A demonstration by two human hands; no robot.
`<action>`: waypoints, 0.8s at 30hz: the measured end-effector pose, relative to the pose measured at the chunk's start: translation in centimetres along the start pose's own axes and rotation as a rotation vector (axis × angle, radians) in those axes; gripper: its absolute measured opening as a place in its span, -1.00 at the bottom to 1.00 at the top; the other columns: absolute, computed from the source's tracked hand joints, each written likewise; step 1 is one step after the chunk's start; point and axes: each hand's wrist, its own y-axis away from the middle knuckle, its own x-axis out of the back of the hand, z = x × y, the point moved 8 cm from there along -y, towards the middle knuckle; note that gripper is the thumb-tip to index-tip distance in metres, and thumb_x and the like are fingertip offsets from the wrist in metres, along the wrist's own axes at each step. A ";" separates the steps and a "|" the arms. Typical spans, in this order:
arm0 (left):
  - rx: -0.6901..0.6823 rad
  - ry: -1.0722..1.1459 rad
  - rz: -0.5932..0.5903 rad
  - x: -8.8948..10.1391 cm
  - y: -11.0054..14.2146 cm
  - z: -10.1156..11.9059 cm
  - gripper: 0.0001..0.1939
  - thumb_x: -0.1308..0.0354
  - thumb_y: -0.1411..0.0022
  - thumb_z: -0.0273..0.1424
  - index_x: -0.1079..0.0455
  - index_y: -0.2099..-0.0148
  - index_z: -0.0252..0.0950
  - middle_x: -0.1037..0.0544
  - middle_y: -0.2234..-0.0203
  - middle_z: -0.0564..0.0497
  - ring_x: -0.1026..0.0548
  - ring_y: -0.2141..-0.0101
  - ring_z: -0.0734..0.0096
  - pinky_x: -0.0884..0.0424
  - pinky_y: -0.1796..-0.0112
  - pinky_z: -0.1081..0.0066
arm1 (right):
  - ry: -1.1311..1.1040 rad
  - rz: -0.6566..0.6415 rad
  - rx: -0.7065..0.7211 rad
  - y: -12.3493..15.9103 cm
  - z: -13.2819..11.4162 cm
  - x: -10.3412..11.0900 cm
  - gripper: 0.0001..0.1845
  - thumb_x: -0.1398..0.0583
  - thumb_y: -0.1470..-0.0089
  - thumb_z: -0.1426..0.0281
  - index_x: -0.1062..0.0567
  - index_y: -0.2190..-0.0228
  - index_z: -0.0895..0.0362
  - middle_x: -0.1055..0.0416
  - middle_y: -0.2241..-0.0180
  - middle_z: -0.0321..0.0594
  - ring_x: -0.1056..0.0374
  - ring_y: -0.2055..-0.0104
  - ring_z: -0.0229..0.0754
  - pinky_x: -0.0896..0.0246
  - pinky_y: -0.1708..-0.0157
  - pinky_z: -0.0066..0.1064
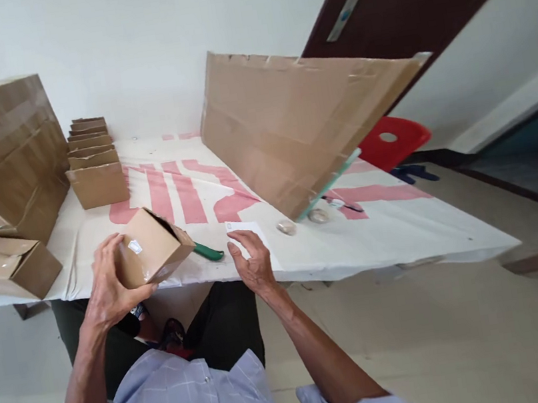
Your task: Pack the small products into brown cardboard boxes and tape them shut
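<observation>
A: From the head view, what step is in hand?
B: Handling the small brown cardboard box with a white label [147, 250], I'd judge. The left hand [104, 286] grips its left side, thumb along the near edge, at the front of the white cloth-covered table with red markings [370, 240].
A: And the right hand [254, 261]?
B: Loosely curled, thumb and fingers apart, nothing visible in it, over a flat white paper sheet [255, 224]. The next move probably calls for a steady left grip.
A: Which way does the box point?
B: Tilted, its gaping edge rightward and away. Its long axis seems roughly left-right; foreshortening leaves that unsure.
</observation>
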 end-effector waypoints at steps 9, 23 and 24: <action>-0.038 0.017 0.011 -1.5 0.1 1.9 0.15 -0.63 0.08 -0.18 -0.14 -0.47 -0.15 -0.32 -0.40 -0.32 -0.30 -0.39 -0.33 -0.27 -0.32 -0.27 | -0.064 -0.124 0.547 -6.7 -19.7 0.9 -0.71 -0.17 -0.41 0.47 -0.66 0.00 0.04 -0.58 0.07 -0.05 -0.44 0.00 0.02 -0.41 -0.04 -0.06; 0.011 0.024 -0.032 -3.0 0.0 3.4 0.13 -0.61 0.10 -0.19 -0.16 -0.44 -0.20 -0.31 -0.41 -0.37 -0.28 -0.39 -0.37 -0.24 -0.30 -0.29 | 0.296 -0.350 0.744 -7.2 -20.9 -4.4 -0.72 -0.14 -0.43 0.50 -0.67 0.19 0.10 -0.55 0.20 -0.08 -0.33 0.08 -0.01 -0.16 0.12 -0.19; 0.011 0.025 -0.032 -3.0 0.0 3.4 0.13 -0.61 0.10 -0.19 -0.16 -0.44 -0.20 -0.31 -0.41 -0.37 -0.28 -0.38 -0.37 -0.25 -0.30 -0.28 | 0.304 -0.349 0.751 -7.2 -21.0 -4.5 -0.72 -0.14 -0.44 0.49 -0.67 0.21 0.11 -0.55 0.20 -0.08 -0.32 0.09 -0.01 -0.15 0.12 -0.19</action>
